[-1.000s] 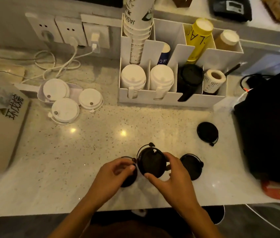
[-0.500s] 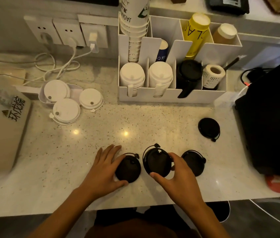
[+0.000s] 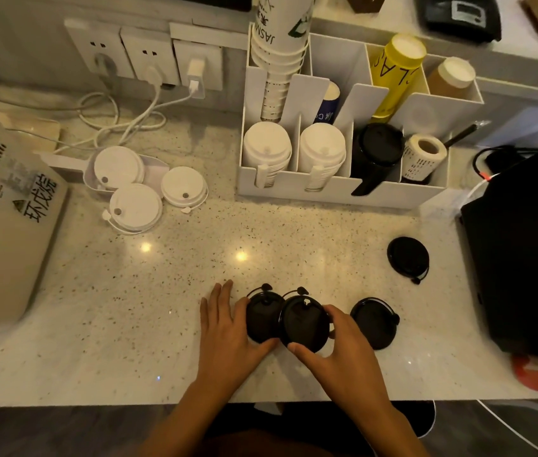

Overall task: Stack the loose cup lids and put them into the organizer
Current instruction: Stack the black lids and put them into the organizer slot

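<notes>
Near the counter's front edge my right hand (image 3: 337, 354) grips a black lid (image 3: 304, 323) by its rim, tilted over the edge of a second black lid (image 3: 259, 319). My left hand (image 3: 228, 328) lies flat beside that second lid, thumb under its near edge, fingers spread. Two more black lids lie loose: one (image 3: 373, 323) just right of my right hand, one (image 3: 407, 257) farther back right. Three white lids (image 3: 134, 206) sit at the back left. The white organizer (image 3: 337, 194) at the back holds stacks of white lids (image 3: 266, 150) and black lids (image 3: 378, 148).
A beige machine (image 3: 4, 225) fills the left side. Wall sockets with white cables (image 3: 122, 117) are at the back left. A black bag (image 3: 524, 245) stands at the right edge. Paper cups, bottles and a label roll (image 3: 424, 155) fill other organizer compartments.
My right hand has brought its black lid left until it overlaps the lid by my left hand. The left hand has stayed flat next to that lid.
</notes>
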A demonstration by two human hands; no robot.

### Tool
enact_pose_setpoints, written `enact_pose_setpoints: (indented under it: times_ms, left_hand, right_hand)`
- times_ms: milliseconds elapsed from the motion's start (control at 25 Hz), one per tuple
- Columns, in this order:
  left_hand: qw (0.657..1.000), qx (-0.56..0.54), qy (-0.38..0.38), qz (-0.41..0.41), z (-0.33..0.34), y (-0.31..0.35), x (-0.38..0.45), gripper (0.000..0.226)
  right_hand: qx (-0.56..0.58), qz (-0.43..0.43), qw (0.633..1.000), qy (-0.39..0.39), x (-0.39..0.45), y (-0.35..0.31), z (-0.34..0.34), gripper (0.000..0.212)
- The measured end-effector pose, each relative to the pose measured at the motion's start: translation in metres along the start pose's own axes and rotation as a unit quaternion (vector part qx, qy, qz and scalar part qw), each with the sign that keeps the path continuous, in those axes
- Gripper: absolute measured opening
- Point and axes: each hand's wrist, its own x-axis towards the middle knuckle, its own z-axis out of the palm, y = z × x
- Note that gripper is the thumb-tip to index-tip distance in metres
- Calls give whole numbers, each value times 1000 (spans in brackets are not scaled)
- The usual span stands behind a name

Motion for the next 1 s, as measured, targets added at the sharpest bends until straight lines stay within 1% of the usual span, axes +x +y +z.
enact_pose_setpoints:
  times_ms: [160, 280, 360, 520, 600, 720, 840, 1000]
  left_hand:
    - [1000, -1, 26, 14, 4, -7, -2, 98]
    - [999, 12, 34, 35, 5, -18, -4, 103]
    - [998, 16, 34, 45, 7, -24, -4, 98]
    - [998, 11, 45, 49, 13, -27, -4, 91]
    - [998, 13, 49, 47, 14, -27, -3, 90]
    - [998, 6, 48, 43, 12, -27, -3, 88]
    - [998, 7, 45, 39, 11, -25, -2, 89]
    - [998, 1, 59, 38, 11, -26, -3, 90]
  right_hand:
    - [1, -10, 1000, -1, 4, -2, 3, 88]
    - [-1, -21, 1000, -3, 6, -6, 7, 83]
    - [-6, -33, 999, -9, 7, -10, 13, 81]
    - [-52, -59, 997, -7, 10, -14, 27, 79]
    - [-74, -64, 995, -6, 13, -17, 31, 81]
    - [-74, -70, 995, -9, 16, -20, 35, 84]
    - [-89, -87, 992, -20, 19, -23, 36, 84]
    - [-106, -90, 990, -20, 22, -22, 39, 83]
